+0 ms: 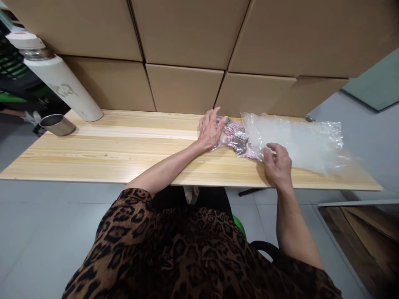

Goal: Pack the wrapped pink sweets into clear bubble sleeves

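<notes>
Along the back, a wall of stacked cardboard boxes (187, 37), plain, with no print in view. In front, a pale wooden table (124, 145). On its right part, lying flat, a large clear plastic bag (305, 143). At the far left, leaning, a white flask (62, 83) with a grey mark too faint to read.

Reaching forward from a leopard-print sleeve, the left hand (210, 131): palm down, fingers spread, pressed flat on the left end of a small packet of pink pieces (233, 136). Lower right, the right hand (277, 162): wrist bent, fingers curled, thumb and fingertips pinching the near edge of the large clear plastic bag, just beside the packet's right end. Between both hands, the packet, touching the bag. Beside the flask, a steel cup (57, 124).
</notes>
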Demonstrator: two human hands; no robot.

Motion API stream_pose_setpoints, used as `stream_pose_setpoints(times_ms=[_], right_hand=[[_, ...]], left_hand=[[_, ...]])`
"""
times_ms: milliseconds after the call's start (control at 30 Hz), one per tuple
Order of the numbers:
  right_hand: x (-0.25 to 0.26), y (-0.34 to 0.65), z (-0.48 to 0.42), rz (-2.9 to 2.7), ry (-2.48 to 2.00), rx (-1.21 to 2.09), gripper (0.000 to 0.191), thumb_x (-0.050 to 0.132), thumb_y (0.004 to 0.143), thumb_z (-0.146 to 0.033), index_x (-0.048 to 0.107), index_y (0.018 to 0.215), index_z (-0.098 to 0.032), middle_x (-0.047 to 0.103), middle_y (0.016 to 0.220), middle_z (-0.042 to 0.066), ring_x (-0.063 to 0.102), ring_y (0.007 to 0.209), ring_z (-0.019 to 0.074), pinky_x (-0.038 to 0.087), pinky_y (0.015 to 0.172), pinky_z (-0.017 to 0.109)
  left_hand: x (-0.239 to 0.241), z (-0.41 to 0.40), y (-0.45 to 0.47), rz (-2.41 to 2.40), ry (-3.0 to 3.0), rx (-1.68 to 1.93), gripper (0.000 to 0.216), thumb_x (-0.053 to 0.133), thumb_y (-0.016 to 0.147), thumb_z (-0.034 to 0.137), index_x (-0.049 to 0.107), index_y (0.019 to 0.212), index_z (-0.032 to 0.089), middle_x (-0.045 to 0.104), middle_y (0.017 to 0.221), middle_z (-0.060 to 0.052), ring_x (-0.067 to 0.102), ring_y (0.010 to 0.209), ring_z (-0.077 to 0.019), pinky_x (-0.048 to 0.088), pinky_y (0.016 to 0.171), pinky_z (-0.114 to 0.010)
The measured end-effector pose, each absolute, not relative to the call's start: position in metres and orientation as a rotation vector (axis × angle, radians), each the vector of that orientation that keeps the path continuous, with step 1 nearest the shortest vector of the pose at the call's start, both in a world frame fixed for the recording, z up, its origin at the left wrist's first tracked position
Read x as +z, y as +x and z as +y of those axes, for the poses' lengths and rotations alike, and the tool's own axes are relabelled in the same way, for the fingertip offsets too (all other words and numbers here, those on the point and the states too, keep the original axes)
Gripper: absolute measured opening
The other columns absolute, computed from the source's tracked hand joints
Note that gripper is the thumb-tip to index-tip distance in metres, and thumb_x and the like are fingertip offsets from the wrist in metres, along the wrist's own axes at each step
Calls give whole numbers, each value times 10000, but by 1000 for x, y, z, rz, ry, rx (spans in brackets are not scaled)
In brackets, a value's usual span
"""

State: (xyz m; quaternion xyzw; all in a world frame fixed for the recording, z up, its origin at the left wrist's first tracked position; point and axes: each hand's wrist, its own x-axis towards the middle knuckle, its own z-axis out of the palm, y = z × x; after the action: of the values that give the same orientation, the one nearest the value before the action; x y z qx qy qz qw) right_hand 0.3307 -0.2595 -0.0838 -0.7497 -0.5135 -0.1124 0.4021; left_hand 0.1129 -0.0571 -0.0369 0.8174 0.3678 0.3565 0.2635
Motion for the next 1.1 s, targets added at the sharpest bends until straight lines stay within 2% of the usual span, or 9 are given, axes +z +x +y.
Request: stream_pose_setpoints(times_ms=[133,200,333,467,733,867,933,1033,1100], right_hand=[[-82,328,-278,-1366,-1926,-205,786,572,952,-752,534,1527,-217,600,1509,188,586,1386,360,513,1124,611],[-85,326,-283,-1435,-1953,-216,941,639,874,-825,517,1556,-187,579,1542,215,557,1430,396,480,1163,643],[-92,322,-283,-1443,-1890,-299,722,536,956,-796,745,1246,-169,748,1280,205,690,1254,386,539,1101,634],[-93,316,-284,-1345,-1805,-314,522,522,1031,-646,813,1099,-218,804,1169,147,745,1178,337,571,1088,599],[-75,290,-289,-835,-1549,-285,489,627,1010,-597,820,1159,-172,809,1151,114,772,1137,327,595,1082,584],[-53,251,-284,-984,-1438,-473,376,583,1073,-457,806,1218,-191,789,1204,98,746,1193,292,579,1116,563],[-46,224,-279,-1180,-1373,-515,315,580,1082,-376,790,1274,-242,777,1247,80,727,1220,275,583,1108,542],[-43,180,-268,-1491,-1214,-474,365,611,1055,-237,733,1395,-290,764,1298,74,707,1254,265,595,1087,495],[-44,152,-262,-1647,-1114,-422,429,616,1035,-165,695,1444,-267,754,1326,99,696,1283,271,592,1098,483]], left_hand=[[-37,-54,112,918,2198,1001,750,199,1081,705,376,1645,244,448,1715,-152,397,1615,-239,294,1334,-452],[-37,-53,111,909,2188,1012,762,199,1079,712,376,1643,232,455,1710,-154,411,1606,-233,302,1332,-436],[-35,-52,109,900,2177,1019,734,251,1087,674,375,1635,202,473,1698,-169,429,1593,-240,313,1326,-432],[-32,-53,107,880,2178,1010,700,270,1089,657,358,1642,238,449,1718,-155,408,1610,-248,302,1329,-457],[-15,-73,106,743,2128,951,690,313,1081,661,372,1633,251,466,1706,-144,443,1589,-266,353,1305,-457],[0,-119,95,510,1894,717,723,377,1057,682,477,1569,181,591,1590,-177,573,1476,-310,471,1222,-476],[3,-144,85,405,1733,597,827,463,1018,711,414,1625,151,567,1603,-214,577,1469,-342,504,1190,-506],[1,-171,63,385,1562,601,901,656,964,569,333,1672,117,604,1557,-239,593,1451,-340,491,1211,-498],[-5,-176,41,465,1437,683,731,645,977,419,434,1615,130,713,1428,-197,665,1367,-301,487,1222,-472]])
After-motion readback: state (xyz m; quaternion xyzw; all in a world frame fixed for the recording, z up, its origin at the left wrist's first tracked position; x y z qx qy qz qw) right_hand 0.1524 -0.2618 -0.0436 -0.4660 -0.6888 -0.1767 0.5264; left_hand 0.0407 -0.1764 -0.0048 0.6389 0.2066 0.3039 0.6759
